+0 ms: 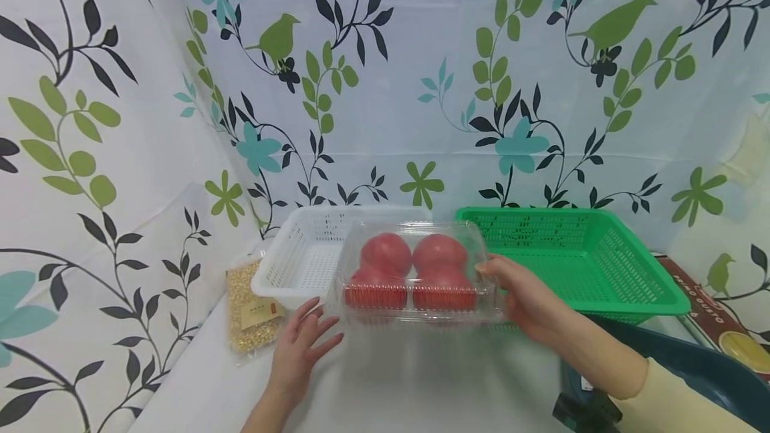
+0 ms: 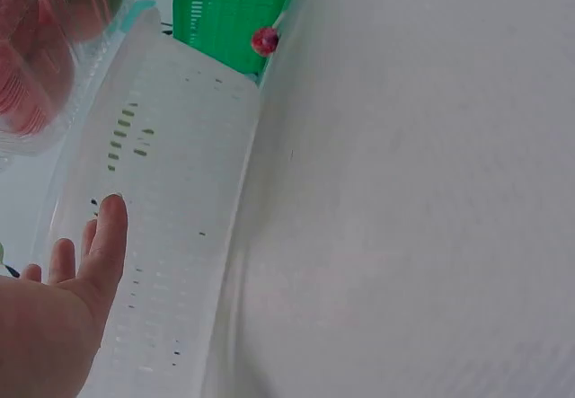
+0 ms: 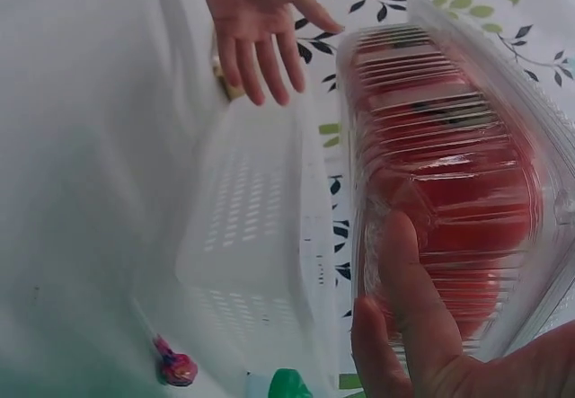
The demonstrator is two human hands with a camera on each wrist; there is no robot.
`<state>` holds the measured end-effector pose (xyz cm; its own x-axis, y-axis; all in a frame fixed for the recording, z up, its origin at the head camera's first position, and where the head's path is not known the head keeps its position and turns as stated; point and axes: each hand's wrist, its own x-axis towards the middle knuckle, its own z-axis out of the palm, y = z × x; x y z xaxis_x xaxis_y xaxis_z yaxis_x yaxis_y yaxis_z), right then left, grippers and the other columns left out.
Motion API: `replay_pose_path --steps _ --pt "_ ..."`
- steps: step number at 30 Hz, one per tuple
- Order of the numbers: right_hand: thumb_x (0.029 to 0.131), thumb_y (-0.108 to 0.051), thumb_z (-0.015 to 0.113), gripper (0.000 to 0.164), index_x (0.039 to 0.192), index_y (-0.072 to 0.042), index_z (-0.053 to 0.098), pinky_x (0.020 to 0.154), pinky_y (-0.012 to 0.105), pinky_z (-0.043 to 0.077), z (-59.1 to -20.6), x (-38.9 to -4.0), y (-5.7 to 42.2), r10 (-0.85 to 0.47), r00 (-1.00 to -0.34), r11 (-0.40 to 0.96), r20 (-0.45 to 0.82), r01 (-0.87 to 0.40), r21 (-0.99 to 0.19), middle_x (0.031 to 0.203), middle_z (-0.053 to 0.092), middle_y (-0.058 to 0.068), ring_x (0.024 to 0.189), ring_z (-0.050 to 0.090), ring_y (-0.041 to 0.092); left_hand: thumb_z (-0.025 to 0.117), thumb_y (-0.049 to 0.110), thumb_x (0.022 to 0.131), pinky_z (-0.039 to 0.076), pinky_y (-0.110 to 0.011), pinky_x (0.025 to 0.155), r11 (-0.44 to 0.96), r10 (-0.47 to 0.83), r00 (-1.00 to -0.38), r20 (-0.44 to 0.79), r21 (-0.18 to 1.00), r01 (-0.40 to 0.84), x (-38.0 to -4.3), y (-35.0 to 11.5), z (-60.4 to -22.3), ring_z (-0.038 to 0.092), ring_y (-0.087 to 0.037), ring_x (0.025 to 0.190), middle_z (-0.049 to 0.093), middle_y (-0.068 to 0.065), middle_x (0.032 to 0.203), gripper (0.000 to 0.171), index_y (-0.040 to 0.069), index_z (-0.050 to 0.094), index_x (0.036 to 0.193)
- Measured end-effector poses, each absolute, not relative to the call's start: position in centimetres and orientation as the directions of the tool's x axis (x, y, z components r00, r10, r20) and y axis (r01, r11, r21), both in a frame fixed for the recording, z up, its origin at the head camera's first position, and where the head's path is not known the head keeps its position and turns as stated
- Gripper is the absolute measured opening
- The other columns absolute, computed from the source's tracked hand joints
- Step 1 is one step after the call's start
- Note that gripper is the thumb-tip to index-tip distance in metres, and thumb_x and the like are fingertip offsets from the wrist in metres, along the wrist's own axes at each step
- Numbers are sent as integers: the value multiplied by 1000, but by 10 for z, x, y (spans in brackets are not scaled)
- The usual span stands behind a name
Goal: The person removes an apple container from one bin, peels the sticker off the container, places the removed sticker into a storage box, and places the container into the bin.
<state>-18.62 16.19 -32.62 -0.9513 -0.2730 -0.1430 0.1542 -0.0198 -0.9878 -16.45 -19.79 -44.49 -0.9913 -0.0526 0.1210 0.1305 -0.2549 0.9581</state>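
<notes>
My right hand (image 1: 523, 293) grips the right end of a clear plastic box (image 1: 415, 316), its thumb at the lid side. Inside, several red tomatoes (image 1: 387, 256) show through the plastic. The box is held up in front of the white basket (image 1: 273, 279) and overlaps it in the head view. In the right wrist view, fingers (image 3: 409, 281) of that hand spread along the ribbed base. My left hand (image 1: 297, 353) is held with fingers extended just off the box's left front corner, holding nothing.
A green basket (image 1: 646, 286) stands at the right, beside a red printed pack (image 1: 698, 293). A dark blue pan-like vessel (image 1: 674, 359) lies nearer me. Left of the white basket is a bag of yellow kernels (image 1: 243, 286). A wrapped lollipop (image 3: 177, 368) lies near the baskets.
</notes>
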Motion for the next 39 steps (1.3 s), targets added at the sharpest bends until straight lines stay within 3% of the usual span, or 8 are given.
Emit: replay_pose_path --steps 6,19,25,29,39 --pt "97 -32 56 64 151 -7 31 87 46 58 -316 -206 148 -290 -946 -43 -142 161 -986 133 46 16 112 54 33 47 29 109 54 -46 95 -333 -113 -993 46 939 81 -169 -207 -448 63 -22 117 51 -18 141 50 -2 33 146" --pt "96 -31 61 67 152 -8 30 83 55 58 -311 -253 114 -292 -935 -81 -203 236 -968 141 41 21 119 52 41 53 35 106 49 -42 103 -532 -200 -975 -93 847 28 -179 -222 -444 62 -21 120 48 -13 143 60 7 24 151" --pt "97 -32 61 70 154 -10 27 85 54 58 -310 -274 100 -297 -925 -103 -237 278 -955 143 41 21 121 52 40 53 23 107 51 -42 101 -619 -261 -961 -89 780 95 -187 -216 -444 63 -23 118 61 -6 121 36 7 40 136" --pt "96 -32 62 68 153 -10 31 83 54 58 -313 -288 93 -289 -924 -82 -249 283 -956 143 43 20 122 51 40 54 15 106 52 -41 99 -680 -309 -945 -112 720 137 -193 -209 -443 65 -24 113 63 -8 118 21 6 43 123" --pt "94 -34 66 70 152 -10 34 80 53 59 -320 -316 76 -268 -929 -27 -255 272 -962 143 44 21 124 50 42 57 7 103 54 -37 95 -729 -404 -896 -184 657 194 -206 -203 -439 69 -20 103 57 -10 121 26 6 42 125"
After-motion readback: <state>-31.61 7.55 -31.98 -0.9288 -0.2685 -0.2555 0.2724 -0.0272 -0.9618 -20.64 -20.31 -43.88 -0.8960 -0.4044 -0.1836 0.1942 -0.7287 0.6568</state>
